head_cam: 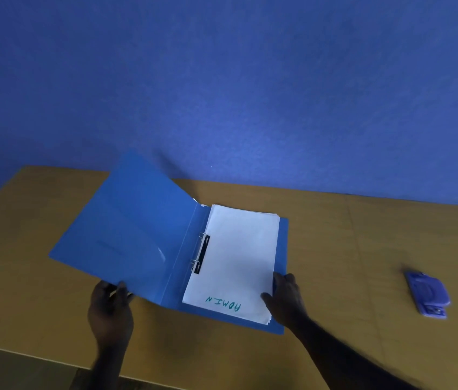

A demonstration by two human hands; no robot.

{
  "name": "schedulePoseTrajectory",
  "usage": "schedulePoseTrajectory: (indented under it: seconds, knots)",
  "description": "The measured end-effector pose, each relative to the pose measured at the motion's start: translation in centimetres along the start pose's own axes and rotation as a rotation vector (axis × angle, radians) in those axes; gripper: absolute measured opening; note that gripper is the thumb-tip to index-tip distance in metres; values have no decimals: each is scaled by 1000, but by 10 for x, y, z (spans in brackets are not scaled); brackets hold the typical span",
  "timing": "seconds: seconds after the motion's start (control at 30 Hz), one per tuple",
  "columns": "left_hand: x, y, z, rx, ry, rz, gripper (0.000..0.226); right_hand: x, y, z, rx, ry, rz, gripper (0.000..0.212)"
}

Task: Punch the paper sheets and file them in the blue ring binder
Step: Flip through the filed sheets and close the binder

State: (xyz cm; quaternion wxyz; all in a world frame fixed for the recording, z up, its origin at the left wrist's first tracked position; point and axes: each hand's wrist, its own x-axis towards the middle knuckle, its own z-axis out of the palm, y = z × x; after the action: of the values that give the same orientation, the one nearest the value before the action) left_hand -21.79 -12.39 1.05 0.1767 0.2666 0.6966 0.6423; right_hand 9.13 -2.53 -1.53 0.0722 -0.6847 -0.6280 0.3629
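Paper sheets (239, 254) sit on the rings (202, 237) of the blue ring binder (184, 257), open on the desk (363, 243). The left grip (111, 308) pinches the half-raised cover (126, 235) at its near edge. The right grip (288, 299) rests on the sheets' near corner; pinching or pressing cannot be told. A blurred blue object (429, 295) lies well to the right.

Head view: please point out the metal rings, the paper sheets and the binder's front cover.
metal rings (202, 236), head view, on the upper ring's arch.
paper sheets (236, 249), head view, on the middle of the top sheet.
front cover (126, 235), head view, on its inner face.
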Motion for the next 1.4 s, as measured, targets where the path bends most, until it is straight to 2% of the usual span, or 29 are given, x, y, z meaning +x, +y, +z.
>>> schedulePoseTrajectory:
  seconds: [0.2,0.3,0.43,0.47,0.6,0.63,0.73,0.8,0.87,0.93,1.0,1.07,1.1,1.17,1.2,1.33,1.4]
  knots:
    - [-27,6,3,353,-242,289,12,3,5,2,4,-5,-35,46]
    - [-31,-2,8,546,-422,417,40,8,10,3,34,-25,-33,43]
    - [-41,-10,22,650,-639,541,47,17,17,1,112,-33,-96,20]
    - [-43,-12,25,670,-684,537,48,18,17,-1,130,-26,-114,23]
    - [-54,-24,39,795,-801,575,57,6,18,-18,177,65,-124,61]
    - [-57,-27,41,839,-804,578,60,2,19,-22,236,63,-111,62]
    - [-63,-30,45,977,-800,558,65,-18,18,-32,631,21,-13,58]
    - [-65,-29,47,1070,-824,560,64,-30,21,-35,716,-8,-18,55]
    - [-65,-28,50,1151,-843,554,62,-38,26,-35,459,19,-84,61]
    - [-66,-28,51,1209,-834,571,61,-43,35,-25,108,37,-168,78]
    - [-67,-27,51,1247,-829,577,60,-52,38,-14,-91,-4,-265,75]
    - [-68,-25,56,1264,-829,561,47,-55,49,-3,-248,23,-330,65]
    - [-67,-25,59,1259,-823,560,43,-54,54,0,-256,6,-296,62]
    - [-70,-28,66,1255,-826,551,65,-48,66,9,-273,-5,-274,67]
    - [-72,-30,68,1262,-813,548,68,-46,69,11,-289,-19,-277,74]
    - [-78,-29,77,1283,-791,528,48,-45,72,5,-365,-41,-276,76]
    - [-80,-29,80,1284,-770,531,54,-41,74,2,-418,-58,-287,77]
